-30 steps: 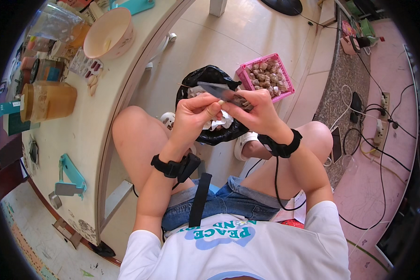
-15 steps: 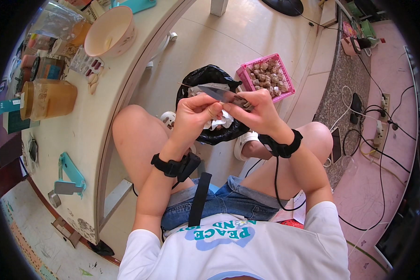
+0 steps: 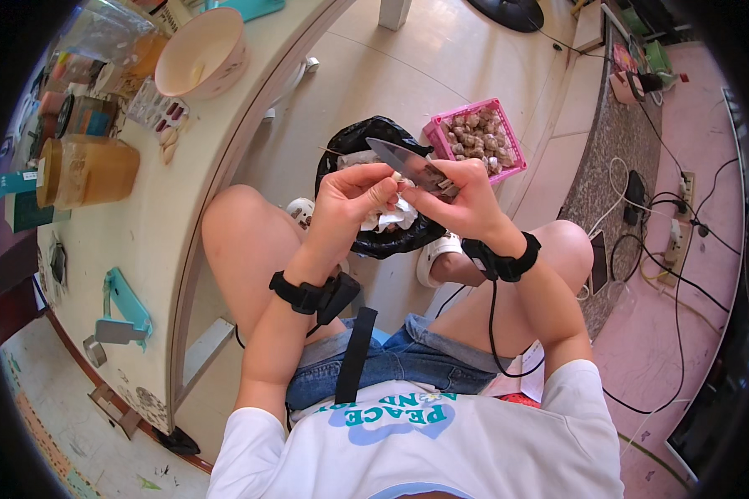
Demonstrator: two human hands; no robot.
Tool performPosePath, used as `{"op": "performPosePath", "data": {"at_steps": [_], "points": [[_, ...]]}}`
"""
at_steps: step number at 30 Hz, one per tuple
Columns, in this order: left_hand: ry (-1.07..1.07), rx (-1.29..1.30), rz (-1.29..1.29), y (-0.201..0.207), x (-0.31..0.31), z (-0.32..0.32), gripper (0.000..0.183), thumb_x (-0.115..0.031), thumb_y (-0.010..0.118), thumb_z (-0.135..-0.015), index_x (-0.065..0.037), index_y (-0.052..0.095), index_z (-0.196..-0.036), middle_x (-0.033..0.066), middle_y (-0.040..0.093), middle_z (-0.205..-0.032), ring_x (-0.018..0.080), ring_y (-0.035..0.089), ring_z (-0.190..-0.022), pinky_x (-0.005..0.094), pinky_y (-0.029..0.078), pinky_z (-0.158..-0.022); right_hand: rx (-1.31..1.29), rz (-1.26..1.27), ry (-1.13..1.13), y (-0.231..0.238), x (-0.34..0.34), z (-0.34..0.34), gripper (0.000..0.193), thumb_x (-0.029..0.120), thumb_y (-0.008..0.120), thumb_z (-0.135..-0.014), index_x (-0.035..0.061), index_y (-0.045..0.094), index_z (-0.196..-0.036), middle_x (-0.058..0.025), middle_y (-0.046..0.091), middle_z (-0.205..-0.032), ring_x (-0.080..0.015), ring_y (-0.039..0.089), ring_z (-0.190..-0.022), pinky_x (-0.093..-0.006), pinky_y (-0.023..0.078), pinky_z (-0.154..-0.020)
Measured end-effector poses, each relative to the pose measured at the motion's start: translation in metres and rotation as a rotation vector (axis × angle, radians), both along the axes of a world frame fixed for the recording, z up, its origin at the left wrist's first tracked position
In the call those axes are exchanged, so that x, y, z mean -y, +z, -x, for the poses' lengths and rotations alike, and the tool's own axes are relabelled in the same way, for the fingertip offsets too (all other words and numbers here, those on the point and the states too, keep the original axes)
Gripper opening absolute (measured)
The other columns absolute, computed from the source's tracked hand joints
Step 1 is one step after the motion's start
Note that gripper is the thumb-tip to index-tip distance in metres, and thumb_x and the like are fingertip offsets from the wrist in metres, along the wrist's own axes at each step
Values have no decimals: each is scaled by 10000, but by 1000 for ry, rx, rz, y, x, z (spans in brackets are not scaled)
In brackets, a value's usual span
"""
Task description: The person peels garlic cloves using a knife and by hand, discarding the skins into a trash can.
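Observation:
My left hand (image 3: 351, 198) pinches a small pale garlic clove (image 3: 397, 177) between thumb and fingertips. My right hand (image 3: 464, 202) is closed around a knife (image 3: 398, 155), its blade pointing up and to the left, with the thumb close to the clove. Both hands hover over a bin lined with a black bag (image 3: 389, 243), in which white crumpled scraps (image 3: 391, 218) show. Just beyond my right hand, a pink plastic basket (image 3: 435, 140) holds several garlic bulbs (image 3: 479, 133). The knife handle is mostly hidden in my palm.
The table (image 3: 162, 241) at my left bears a bowl (image 3: 193, 58), garlic cloves (image 3: 169, 146), a pill blister pack (image 3: 160, 106), a jar of amber stuff (image 3: 91, 170) and a teal phone stand (image 3: 126, 308). Cables and a power strip (image 3: 681, 218) lie at the right. My knees flank the bin.
The knife blade has swung upward, away from the left fingertips, and my right hand has turned slightly. The left hand keeps its pinch in nearly the same place.

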State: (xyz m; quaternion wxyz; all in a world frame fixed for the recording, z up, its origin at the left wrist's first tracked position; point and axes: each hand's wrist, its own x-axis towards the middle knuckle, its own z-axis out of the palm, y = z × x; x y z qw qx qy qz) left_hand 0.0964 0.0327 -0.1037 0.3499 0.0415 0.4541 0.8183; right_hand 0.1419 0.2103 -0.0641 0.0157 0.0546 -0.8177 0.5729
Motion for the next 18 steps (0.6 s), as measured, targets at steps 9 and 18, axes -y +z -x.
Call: {"op": "performPosePath", "data": {"at_steps": [9, 18], "points": [[-46, -36, -14, 4, 0, -1, 163, -93, 637, -836, -6, 647, -973, 54, 657, -868, 98, 576, -712, 215, 468, -669, -19, -57, 22, -11, -3, -2, 165, 132, 666, -763, -10, 662, -847, -74, 509, -508, -52, 460, -453, -227, 389, -428], [-1, 90, -68, 2, 2, 4, 179, -135, 621, -859, -6, 658, -978, 27, 648, -804, 68, 555, -681, 211, 471, -645, 53, 38, -1, -10, 2, -3, 167, 123, 651, -778, -11, 658, -878, -66, 497, -508, -40, 441, -466, -219, 385, -435]]}}
